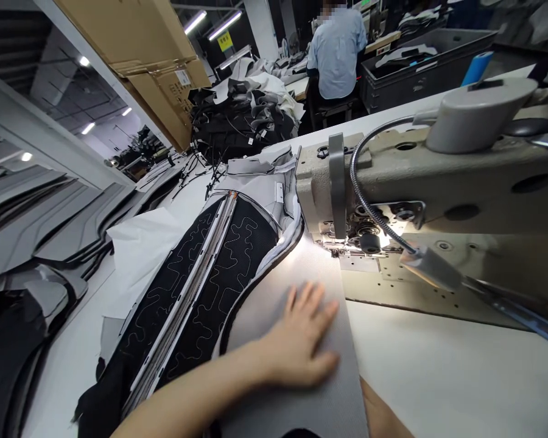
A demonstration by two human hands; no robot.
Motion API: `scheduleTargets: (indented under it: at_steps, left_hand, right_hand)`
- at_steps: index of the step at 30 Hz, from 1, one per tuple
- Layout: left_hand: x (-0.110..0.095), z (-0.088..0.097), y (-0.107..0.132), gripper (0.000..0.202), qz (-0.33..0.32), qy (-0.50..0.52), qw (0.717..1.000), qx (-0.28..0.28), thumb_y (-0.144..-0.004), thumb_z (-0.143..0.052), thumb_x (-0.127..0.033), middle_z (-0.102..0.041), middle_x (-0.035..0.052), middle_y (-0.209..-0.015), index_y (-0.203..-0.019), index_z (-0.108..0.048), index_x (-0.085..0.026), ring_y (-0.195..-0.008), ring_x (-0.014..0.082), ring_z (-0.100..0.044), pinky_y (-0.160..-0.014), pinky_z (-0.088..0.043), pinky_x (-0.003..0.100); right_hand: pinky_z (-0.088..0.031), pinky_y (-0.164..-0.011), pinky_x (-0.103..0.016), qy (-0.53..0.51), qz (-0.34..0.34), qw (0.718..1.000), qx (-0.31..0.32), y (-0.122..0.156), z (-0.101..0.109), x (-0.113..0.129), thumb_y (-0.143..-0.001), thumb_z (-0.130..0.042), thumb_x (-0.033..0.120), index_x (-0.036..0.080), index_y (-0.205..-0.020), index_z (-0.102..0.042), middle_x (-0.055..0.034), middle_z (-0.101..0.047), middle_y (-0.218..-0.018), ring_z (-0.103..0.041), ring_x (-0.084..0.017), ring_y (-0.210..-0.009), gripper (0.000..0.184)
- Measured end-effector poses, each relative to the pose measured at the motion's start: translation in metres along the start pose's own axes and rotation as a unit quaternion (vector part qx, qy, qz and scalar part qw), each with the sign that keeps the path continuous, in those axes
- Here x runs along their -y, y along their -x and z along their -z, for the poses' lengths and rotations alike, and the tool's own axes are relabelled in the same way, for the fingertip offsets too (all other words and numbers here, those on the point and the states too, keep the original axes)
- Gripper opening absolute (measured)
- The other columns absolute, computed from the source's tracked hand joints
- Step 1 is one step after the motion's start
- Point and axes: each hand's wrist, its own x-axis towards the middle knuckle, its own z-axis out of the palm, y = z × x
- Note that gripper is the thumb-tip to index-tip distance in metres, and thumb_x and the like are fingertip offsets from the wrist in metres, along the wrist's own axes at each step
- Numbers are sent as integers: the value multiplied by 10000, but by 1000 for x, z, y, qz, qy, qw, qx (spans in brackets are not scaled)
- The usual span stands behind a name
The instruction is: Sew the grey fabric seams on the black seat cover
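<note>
My left hand (301, 344) lies flat, palm down and fingers spread, on a grey textured fabric panel (319, 267) on the table. The panel runs up to the presser foot and needle (347, 243) of a beige industrial sewing machine (438, 176), lit by a small gooseneck lamp (432, 264). Joined to the panel on the left is a black quilted piece with a white centre strip (201, 286). A bit of my right forearm (386, 420) shows at the bottom edge beside the grey panel; that hand itself is hidden.
Stacks of grey and black cut pieces (41, 225) lie at the left, and a heap of sewn covers (242, 121) at the back. Cardboard boxes (150, 55) lean overhead. A person in a light blue shirt (335, 52) sits far back beside a dark bin (420, 67).
</note>
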Motion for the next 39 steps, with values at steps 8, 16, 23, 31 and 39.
scheduleTargets:
  at_steps: [8,16,23,31,39]
  left_hand:
    - [1,-98,85,781,74,-187,963,-177,-704,-353,3,-391,155,-1414,-1459,-226,-151,-1330,309,-330,-1017,-367,552]
    - [16,-30,77,938,97,-47,991,-74,-514,-385,-26,-260,53,-1499,-1432,-316,-205,-1387,251,-210,-1084,-325,495]
    - [4,-45,57,892,7,-123,992,-34,-584,-474,-102,-216,52,-1509,-1446,-270,-212,-1378,333,-206,-1070,-233,599]
    - [16,-49,39,535,-13,-209,964,-165,-869,-421,-203,-362,15,-1458,-1401,-374,-237,-1343,256,-289,-1095,-208,441]
    - [24,-31,17,505,8,-213,968,-134,-898,-366,-198,-395,28,-1439,-1402,-373,-224,-1308,251,-340,-1050,-297,449]
  right_hand:
    - [-488,-956,-402,28,78,994,-74,-19,-13,25,-830,-388,67,212,-1098,-656,-61,-694,-884,-606,-235,-1027,406]
    - [-402,-1026,-336,72,81,990,-87,-31,-3,38,-868,-349,62,173,-876,-673,-56,-686,-888,-612,-191,-997,342]
    - [-400,-1040,-423,121,104,981,-112,-5,-33,37,-830,-436,86,140,-1048,-650,-65,-686,-797,-638,-213,-956,309]
    - [-534,-818,-288,124,82,984,-101,-14,-16,33,-826,-464,47,189,-912,-693,-64,-708,-824,-665,-183,-845,282]
    - [-512,-782,-263,198,147,966,-74,-33,1,27,-831,-315,-32,135,-879,-662,-40,-701,-742,-674,-172,-738,389]
